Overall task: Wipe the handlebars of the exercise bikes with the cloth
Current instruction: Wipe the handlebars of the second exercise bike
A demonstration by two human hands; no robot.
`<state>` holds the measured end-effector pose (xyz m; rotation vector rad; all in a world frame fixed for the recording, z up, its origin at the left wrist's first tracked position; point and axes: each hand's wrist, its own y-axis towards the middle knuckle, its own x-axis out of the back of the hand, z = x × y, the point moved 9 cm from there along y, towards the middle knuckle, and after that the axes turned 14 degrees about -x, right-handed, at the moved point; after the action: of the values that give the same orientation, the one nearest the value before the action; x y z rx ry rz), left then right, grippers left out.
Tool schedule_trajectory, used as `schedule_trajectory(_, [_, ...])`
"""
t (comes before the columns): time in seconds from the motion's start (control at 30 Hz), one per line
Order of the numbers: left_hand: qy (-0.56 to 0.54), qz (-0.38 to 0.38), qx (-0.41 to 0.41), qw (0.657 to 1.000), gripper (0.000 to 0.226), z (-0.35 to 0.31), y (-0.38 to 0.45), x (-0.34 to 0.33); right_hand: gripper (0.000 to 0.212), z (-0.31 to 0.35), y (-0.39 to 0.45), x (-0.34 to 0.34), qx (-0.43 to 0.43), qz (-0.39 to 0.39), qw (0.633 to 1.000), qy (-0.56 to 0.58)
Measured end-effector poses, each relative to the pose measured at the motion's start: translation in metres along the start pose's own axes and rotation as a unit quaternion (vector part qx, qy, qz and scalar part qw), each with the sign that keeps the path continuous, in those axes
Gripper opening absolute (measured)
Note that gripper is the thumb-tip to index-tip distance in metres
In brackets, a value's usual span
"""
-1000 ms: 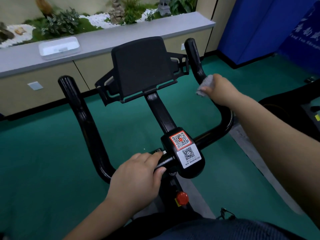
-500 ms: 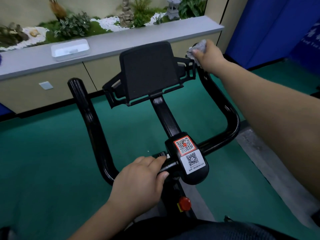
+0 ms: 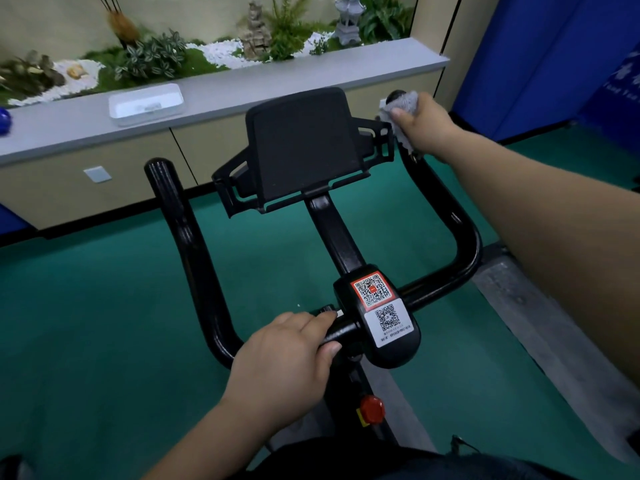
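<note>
Fingers [image 3: 401, 114] shut round cloth [image 3: 403, 105], handlebar [image 3: 465, 237].

tablet holder [image 3: 304, 147] between handlebars [image 3: 187, 244], counter [image 3: 221, 98] behind

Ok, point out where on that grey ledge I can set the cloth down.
The grey ledge is bare between the white tray and the tablet holder, and again left of the tray toward the blue object. The strip behind, with plants and white pebbles, is crowded.
</note>
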<state>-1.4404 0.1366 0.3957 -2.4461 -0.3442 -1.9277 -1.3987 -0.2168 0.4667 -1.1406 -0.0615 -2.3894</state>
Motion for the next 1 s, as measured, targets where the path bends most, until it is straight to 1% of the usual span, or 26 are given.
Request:
schedule_trajectory(0.07, [0.004, 0.000, 0.001, 1.000, 0.042, 0.000, 0.000, 0.000, 0.054, 0.012, 0.002, 0.002, 0.003, 0.003, 1.000, 0.029])
schedule_trajectory(0.17, [0.005, -0.002, 0.001, 1.000, 0.042, 0.000, 0.000, 0.000, 0.053, 0.015, 0.004, 0.002, 0.001, 0.016, 0.999, 0.027])
schedule_trajectory(0.23, [0.005, -0.002, 0.001, 1.000, 0.042, 0.000, -0.001, 0.001, 0.053, 0.009, 0.001, 0.002, -0.008, 0.020, 1.000, 0.017])
schedule_trajectory(0.33, [0.006, -0.001, 0.002, 1.000, 0.042, 0.000, -0.001, 0.001, 0.052, 0.000, -0.008, -0.001, -0.017, 0.031, 0.999, -0.029])
schedule_trajectory(0.4, [0.002, -0.001, 0.004, 1.000, 0.043, 0.001, -0.001, 0.001, 0.051, -0.015, -0.016, -0.005, -0.020, 0.038, 0.997, -0.063])
schedule_trajectory(0.47, [-0.001, 0.002, 0.007, 1.000, 0.044, 0.001, -0.001, 0.001, 0.056, -0.040, -0.024, -0.009, -0.037, 0.047, 0.994, -0.089])
schedule_trajectory(0.53, [0.002, 0.001, 0.007, 1.000, 0.044, 0.001, -0.001, 0.001, 0.061, -0.063, -0.033, -0.012, -0.062, 0.053, 0.992, -0.091])
schedule_trajectory(0.63, [0.008, 0.000, 0.009, 1.000, 0.043, 0.001, -0.002, 0.001, 0.063, -0.086, -0.047, -0.008, -0.083, 0.043, 0.991, -0.099])
schedule_trajectory(0.77, [0.018, 0.000, 0.004, 1.000, 0.043, 0.001, -0.002, 0.000, 0.053, -0.112, -0.072, 0.000, -0.078, 0.020, 0.993, -0.084])
schedule_trajectory(0.9, [0.020, -0.001, -0.001, 1.000, 0.043, 0.001, -0.002, -0.001, 0.030, -0.141, -0.104, 0.008, -0.071, -0.012, 0.995, -0.076])
schedule_trajectory(1.0, [0.022, -0.002, 0.002, 1.000, 0.042, 0.000, -0.002, 0.000, 0.026, -0.158, -0.129, 0.015, -0.080, -0.023, 0.994, -0.069])
